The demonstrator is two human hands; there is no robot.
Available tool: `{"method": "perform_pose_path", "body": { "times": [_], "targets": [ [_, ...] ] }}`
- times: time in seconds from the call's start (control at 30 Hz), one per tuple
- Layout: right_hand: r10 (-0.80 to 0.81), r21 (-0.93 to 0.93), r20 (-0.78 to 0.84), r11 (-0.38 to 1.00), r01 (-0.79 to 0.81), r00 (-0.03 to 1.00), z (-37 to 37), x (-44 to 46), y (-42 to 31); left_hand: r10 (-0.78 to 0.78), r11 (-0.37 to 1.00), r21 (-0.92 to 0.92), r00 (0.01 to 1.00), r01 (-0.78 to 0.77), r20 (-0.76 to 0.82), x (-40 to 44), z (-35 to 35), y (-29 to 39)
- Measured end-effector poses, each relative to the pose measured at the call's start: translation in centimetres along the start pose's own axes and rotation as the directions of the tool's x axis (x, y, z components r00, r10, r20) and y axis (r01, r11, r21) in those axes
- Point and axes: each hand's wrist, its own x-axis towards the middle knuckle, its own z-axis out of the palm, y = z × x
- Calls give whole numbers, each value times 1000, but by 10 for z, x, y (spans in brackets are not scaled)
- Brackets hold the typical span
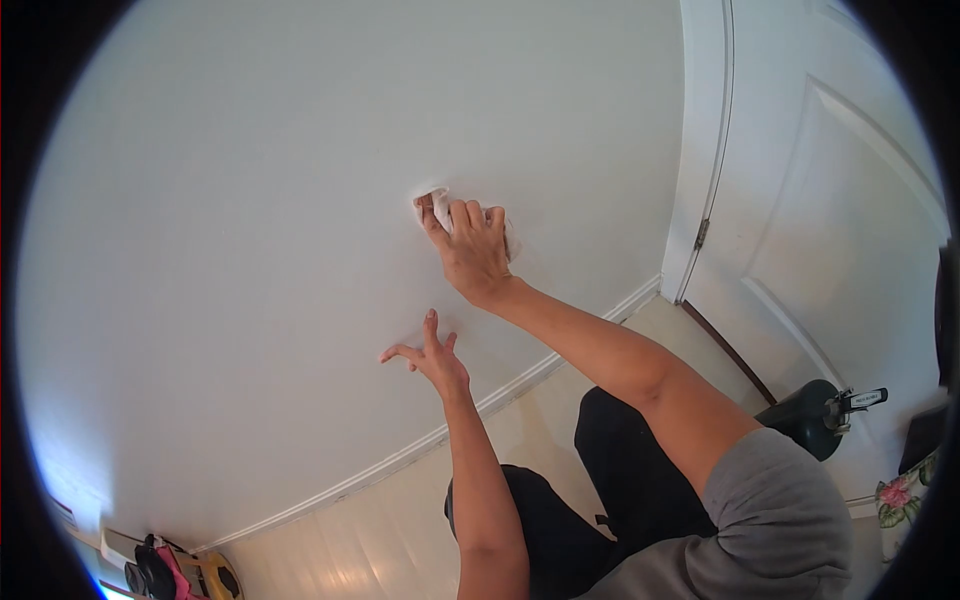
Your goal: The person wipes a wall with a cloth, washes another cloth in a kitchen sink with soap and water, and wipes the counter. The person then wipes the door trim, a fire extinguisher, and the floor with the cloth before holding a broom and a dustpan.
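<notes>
My right hand point(478, 250) presses a crumpled white cloth point(443, 208) against the pale wall point(250, 230), its fingers bent over it. Part of the cloth shows at the fingertips and past the far side of the hand. Lower down, my left hand point(438, 358) is at the wall with its fingers spread and nothing in them.
A white door point(820, 210) stands at the right, with a dark green cylinder point(808, 420) near its foot. White baseboard point(400, 455) runs along the wall above the light floor point(345, 545). Bags point(165, 568) lie at the lower left; floral fabric point(905, 500) shows at the right.
</notes>
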Motion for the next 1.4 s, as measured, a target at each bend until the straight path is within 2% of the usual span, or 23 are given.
{"method": "perform_pose_path", "body": {
  "times": [0.1, 0.17, 0.2, 0.27, 0.3, 0.37, 0.4, 0.47, 0.53, 0.57, 0.6, 0.63, 0.67, 0.7, 0.73, 0.77, 0.83, 0.93, 1.0, 1.07, 1.2, 1.27, 1.4],
  "targets": [
    [-86, -31, -3, 996, 86, 996, 1, -27, 7, 2, 1000, -10, 1000, -2, 5, -1, 1, -1],
    [-168, 41, 94, 986, 164, 981, 8, -49, 15, 9, 1000, -6, 1000, -9, 20, 1, 2, 0],
    [-166, 34, 87, 986, 164, 982, 4, -39, 16, 24, 999, -42, 998, -22, 49, 2, 0, -2],
    [-35, 84, 42, 996, 31, 999, -8, -15, 11, 28, 998, -61, 997, -23, 76, 1, -5, -5],
    [-33, 86, 43, 996, 29, 999, -4, -9, 11, 21, 997, -69, 996, -15, 81, 2, -5, -4],
    [15, 29, -67, 1000, -13, 998, -1, -3, 7, 9, 997, -71, 997, -4, 74, 0, -6, -4],
    [15, 33, -61, 999, -13, 998, 0, -13, 7, 2, 1000, -24, 999, -1, 46, -2, -3, -1],
    [-90, 64, 111, 994, 83, 990, 4, -58, 17, -4, 1000, 22, 1000, 4, 25, -4, 0, 1],
    [-101, 105, 266, 992, 75, 959, 5, -114, 34, -3, 999, 34, 999, 2, 34, -3, 0, 2],
    [-97, 98, 266, 993, 73, 959, -3, -124, 37, -6, 999, 33, 999, 5, 41, -4, 1, 2],
    [92, 136, 389, 978, -156, 917, -12, -130, 39, 17, 999, 47, 999, -19, 40, -5, 1, 1],
    [261, 145, 512, 913, -382, 818, -16, -132, 40, 39, 997, 64, 999, -41, 37, -5, 1, 0],
    [265, 141, 514, 912, -385, 816, -13, -126, 44, 34, 997, 65, 999, -36, 38, -4, 0, 0],
    [324, 326, 231, 863, -387, 917, -15, -102, 46, 36, 997, 67, 998, -40, 52, -4, -2, -1],
    [405, 498, -65, 805, -322, 912, -16, -78, 47, 40, 996, 71, 997, -45, 63, -4, -4, -2],
    [408, 500, -59, 802, -327, 911, -14, -56, 47, 38, 996, 75, 998, -42, 59, -4, -4, -2],
    [199, 258, -141, 953, -158, 970, -6, -29, 48, 35, 996, 81, 998, -39, 55, -5, -2, -1],
    [247, 149, -74, 961, -234, 966, 18, -54, 47, 44, 997, 60, 997, -49, 70, -5, -2, -1],
    [241, 130, -49, 964, -233, 969, 24, -86, 51, 45, 994, 94, 997, -50, 54, -4, -2, -2],
    [194, 104, 62, 974, -199, 979, 28, -108, 56, 50, 990, 129, 998, -55, 46, -6, -5, -2],
    [225, 73, 17, 972, -225, 974, 16, -66, 54, 50, 993, 99, 996, -57, 71, -6, -2, -1],
    [154, 53, -79, 987, -150, 985, 17, -66, 56, 41, 993, 110, 997, -47, 58, -5, -2, -1],
    [104, 13, 26, 994, -104, 994, 17, -95, 67, 25, 998, 59, 999, -27, 40, -7, 0, 0]
  ]
}}
